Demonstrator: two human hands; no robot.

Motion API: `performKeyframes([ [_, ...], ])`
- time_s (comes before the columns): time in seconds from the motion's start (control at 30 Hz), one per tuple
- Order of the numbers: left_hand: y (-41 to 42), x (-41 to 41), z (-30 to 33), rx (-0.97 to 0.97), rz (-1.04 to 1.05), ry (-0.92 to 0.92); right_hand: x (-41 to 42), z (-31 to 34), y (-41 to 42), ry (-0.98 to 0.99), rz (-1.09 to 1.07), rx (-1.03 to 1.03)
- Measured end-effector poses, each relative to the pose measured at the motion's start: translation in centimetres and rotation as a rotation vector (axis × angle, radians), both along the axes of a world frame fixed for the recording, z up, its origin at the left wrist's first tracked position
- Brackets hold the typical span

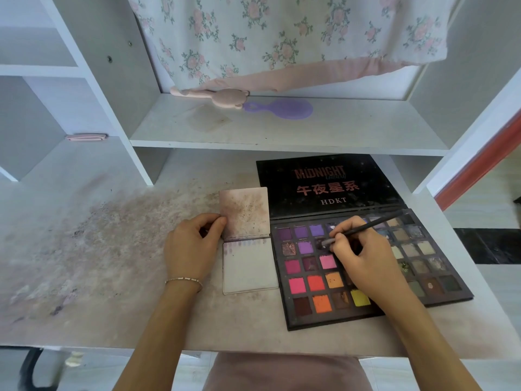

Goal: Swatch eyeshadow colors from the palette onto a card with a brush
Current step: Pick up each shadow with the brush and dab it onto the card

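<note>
An open eyeshadow palette (315, 283) with several coloured pans lies on the desk at right, its black lid (324, 184) folded back flat. My right hand (363, 263) grips a thin black brush (372, 224), whose tip touches a dark pan in the second row. Left of the palette lies a small white card pad (249, 269) with faint purple swatches along its top edge. Its stained cover (244, 211) is flipped up, and my left hand (194, 246) pinches the cover's lower left edge.
The desk top (112, 235) is smeared with pinkish powder stains on the left. A shelf (282, 128) above holds a purple hand mirror (282, 108) and a pink bear-shaped item (214, 95). A floral cloth (282, 38) hangs behind. White cubby shelves (42, 69) stand at left.
</note>
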State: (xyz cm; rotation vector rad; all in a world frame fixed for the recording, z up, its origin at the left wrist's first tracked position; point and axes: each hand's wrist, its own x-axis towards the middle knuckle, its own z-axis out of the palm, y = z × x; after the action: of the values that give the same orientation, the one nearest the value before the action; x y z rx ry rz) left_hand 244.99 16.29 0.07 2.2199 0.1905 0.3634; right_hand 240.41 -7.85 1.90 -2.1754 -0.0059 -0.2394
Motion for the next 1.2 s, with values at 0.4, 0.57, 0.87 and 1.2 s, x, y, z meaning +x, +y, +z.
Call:
performKeyframes([
  [0.4,0.1,0.0,0.0,-0.015,-0.002,0.008,0.0,0.0,0.1,-0.001,0.016,-0.052],
  [0.57,0.1,0.0,0.0,-0.019,0.0,0.015,0.0,0.1,0.1,0.003,0.02,-0.027],
  [0.87,0.1,0.0,-0.1,-0.009,-0.005,0.008,-0.2,0.7,0.5,-0.053,-0.063,0.159],
  [1.2,0.1,0.1,-0.2,0.013,-0.005,0.01,0.5,1.0,5.4,0.039,0.164,0.341],
])
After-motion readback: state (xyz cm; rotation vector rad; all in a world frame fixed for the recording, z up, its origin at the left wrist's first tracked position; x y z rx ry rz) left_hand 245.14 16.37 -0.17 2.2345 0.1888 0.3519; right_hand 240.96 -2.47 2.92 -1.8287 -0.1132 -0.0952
